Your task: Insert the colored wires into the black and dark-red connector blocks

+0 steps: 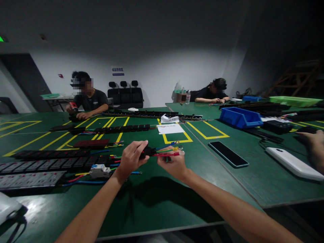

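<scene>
Above the middle of the green table, my left hand (133, 158) is closed around a small black component (147, 152). Blue, green-yellow and red wires with ring terminals (177, 148) stick out from it to the right. My right hand (173, 162) is beside and under these wires, its fingers closed on them near the red one. Left of my hands lie long socket strips (32, 180) with coloured wires at their ends. A grey-white breaker (100, 171) rests among those wires.
A phone (227, 154), a white device (291, 162) and a blue bin (240, 117) are on the right. White paper (170, 129) lies ahead. Two people (88, 98) work across the tables; another person's hand (316, 145) is at the right edge.
</scene>
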Tool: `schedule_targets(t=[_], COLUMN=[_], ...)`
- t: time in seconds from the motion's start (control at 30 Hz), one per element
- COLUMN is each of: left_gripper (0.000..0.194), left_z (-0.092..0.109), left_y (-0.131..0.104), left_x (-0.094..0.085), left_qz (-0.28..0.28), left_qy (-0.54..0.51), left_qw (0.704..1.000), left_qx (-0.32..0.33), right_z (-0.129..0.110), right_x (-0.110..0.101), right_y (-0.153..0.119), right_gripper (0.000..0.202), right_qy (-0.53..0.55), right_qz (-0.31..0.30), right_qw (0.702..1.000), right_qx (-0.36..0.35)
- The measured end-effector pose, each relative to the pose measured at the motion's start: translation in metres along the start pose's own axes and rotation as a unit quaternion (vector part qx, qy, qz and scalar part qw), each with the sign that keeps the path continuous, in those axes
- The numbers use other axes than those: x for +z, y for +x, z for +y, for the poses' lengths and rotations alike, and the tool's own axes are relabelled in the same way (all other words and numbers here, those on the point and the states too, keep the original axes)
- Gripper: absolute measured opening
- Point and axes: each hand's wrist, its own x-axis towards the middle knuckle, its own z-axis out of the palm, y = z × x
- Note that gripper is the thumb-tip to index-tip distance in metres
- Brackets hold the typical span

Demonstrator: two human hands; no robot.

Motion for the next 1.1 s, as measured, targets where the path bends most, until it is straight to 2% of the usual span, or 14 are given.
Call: schedule_targets(t=[0.27,0.43,0.57,0.67,0.73,0.8,0.87,0.97,1.1], left_gripper=[0.054,0.056,0.057,0.055,0.053,0.051,0.05,0.05,0.052], left_z=[0.001,0.0,0.001,0.0,-0.002,-0.006,-0.009,-0.014,-0.014], left_y=[0.002,0.005,0.011,0.013,0.012,0.01,0.007,0.003,0.0], left_x=[-0.002,-0.004,-0.006,-0.006,-0.005,-0.003,-0.001,0.002,0.005], left_qz=[-0.003,-0.004,-0.025,-0.056,-0.078,-0.099,-0.119,-0.151,-0.197], left_qy=[0.016,0.041,0.067,0.089,0.105,0.118,0.126,0.13,0.128], left_qw=[1.0,0.999,0.997,0.994,0.991,0.987,0.982,0.976,0.966], left_qx=[0.009,0.015,0.01,-0.004,-0.023,-0.048,-0.07,-0.086,-0.104], right_z=[0.006,0.016,0.026,0.041,0.053,0.066,0.076,0.084,0.088], right_x=[0.003,0.005,0.007,0.012,0.014,0.013,0.009,0.002,0.0], right_y=[-0.002,-0.006,-0.008,-0.01,-0.011,-0.011,-0.009,-0.006,-0.007], right_gripper=[0.014,0.013,0.016,0.017,0.016,0.02,0.026,0.029,0.031], right_qy=[-0.011,0.021,0.065,0.094,0.12,0.156,0.184,0.195,0.172], right_qz=[-0.039,-0.076,-0.092,-0.122,-0.143,-0.107,-0.057,-0.012,-0.018], right_qw=[0.999,0.994,0.984,0.957,0.919,0.869,0.832,0.81,0.825], right_qx=[0.011,0.072,0.14,0.247,0.348,0.458,0.52,0.554,0.538])
